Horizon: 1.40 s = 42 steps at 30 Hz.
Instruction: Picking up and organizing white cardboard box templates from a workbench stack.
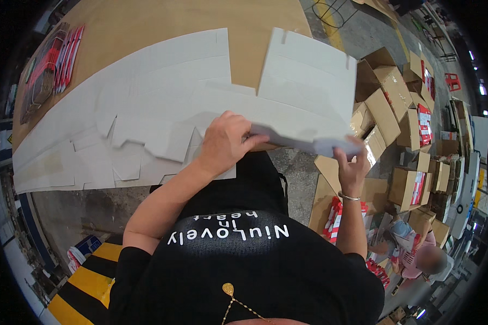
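Observation:
A large white die-cut cardboard sheet [303, 70] lies at the right end of the worktable, its near edge lifted and folded up in a narrow strip. My left hand [226, 140] is closed on that near edge, thumb stretched along the fold. At the sheet's right corner my right hand [351, 165] pinches a small end flap [331, 145], slightly blurred by motion. More flat white cardboard blanks [162, 86] overlap in a fanned layer to the left, with slots and cut tabs along their near edges. What lies under the held sheet is mostly hidden.
A brown-topped table [146, 19] extends away from me. Bundled red-and-white folded packs [68, 59] lie at its far left. Opened brown cartons [385, 86] crowd the floor on the right, some holding red-and-white packs. Another person [417, 254] sits at lower right. Yellow-black striping [87, 281] marks the lower left.

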Each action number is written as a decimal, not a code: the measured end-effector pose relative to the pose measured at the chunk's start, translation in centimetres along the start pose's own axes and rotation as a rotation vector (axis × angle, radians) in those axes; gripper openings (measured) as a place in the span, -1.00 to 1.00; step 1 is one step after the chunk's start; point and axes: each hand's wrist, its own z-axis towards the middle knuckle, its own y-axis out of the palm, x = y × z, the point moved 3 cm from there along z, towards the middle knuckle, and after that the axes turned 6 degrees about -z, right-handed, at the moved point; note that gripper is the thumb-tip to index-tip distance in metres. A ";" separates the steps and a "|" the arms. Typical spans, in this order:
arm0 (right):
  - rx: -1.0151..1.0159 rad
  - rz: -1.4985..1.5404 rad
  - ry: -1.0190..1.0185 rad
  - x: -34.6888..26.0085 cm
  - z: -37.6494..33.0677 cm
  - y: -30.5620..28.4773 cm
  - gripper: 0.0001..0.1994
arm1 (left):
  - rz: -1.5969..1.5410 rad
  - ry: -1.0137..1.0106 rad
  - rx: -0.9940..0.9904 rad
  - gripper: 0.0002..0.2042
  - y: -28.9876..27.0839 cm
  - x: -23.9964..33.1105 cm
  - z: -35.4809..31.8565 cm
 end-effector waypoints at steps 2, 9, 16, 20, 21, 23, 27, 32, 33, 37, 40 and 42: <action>-0.104 0.105 0.236 -1.7 1.0 0.7 -0.36 | -0.071 0.022 0.132 -0.74 0.7 0.8 0.6; -0.118 -0.371 -0.960 -7.2 -0.5 5.1 -0.42 | 0.139 0.364 0.208 -0.72 3.1 2.7 0.5; -0.227 -0.445 -1.062 -5.2 0.6 4.9 -0.53 | 0.238 0.286 -0.198 -0.56 -1.9 2.6 1.3; -0.213 -0.409 -1.050 -5.9 0.3 5.4 -0.53 | 0.106 -0.096 -0.094 -0.51 -1.4 1.2 3.3; -0.199 -0.435 -1.053 -6.2 0.1 5.4 -0.54 | 0.102 -0.093 -0.093 -0.51 -0.9 2.2 3.5; -0.201 -0.488 -1.025 -7.8 -0.4 4.7 -0.58 | 0.409 -0.056 -0.212 -0.37 0.3 4.2 2.5; -0.205 -0.327 -0.777 -6.7 -3.9 4.2 -0.78 | 0.654 0.149 0.045 -0.19 4.5 3.9 -1.1; -0.507 1.066 0.519 -3.1 -6.9 9.1 -0.75 | 0.704 0.144 0.036 -0.24 7.2 5.9 -0.8; -0.378 1.115 0.498 -2.9 -6.5 9.1 -0.74 | 0.670 0.147 0.021 -0.25 7.5 6.4 -0.6; -0.249 1.043 0.510 -1.8 -7.4 9.3 -0.73 | 0.665 0.151 -0.053 -0.26 7.3 6.8 0.3; -0.316 1.073 0.656 -3.5 -7.6 10.1 -0.75 | 0.646 0.122 -0.057 -0.27 7.2 6.5 -0.1; -0.172 1.211 0.497 -3.5 -6.7 11.0 -0.73 | 0.661 0.143 0.055 -0.25 7.5 6.3 -0.2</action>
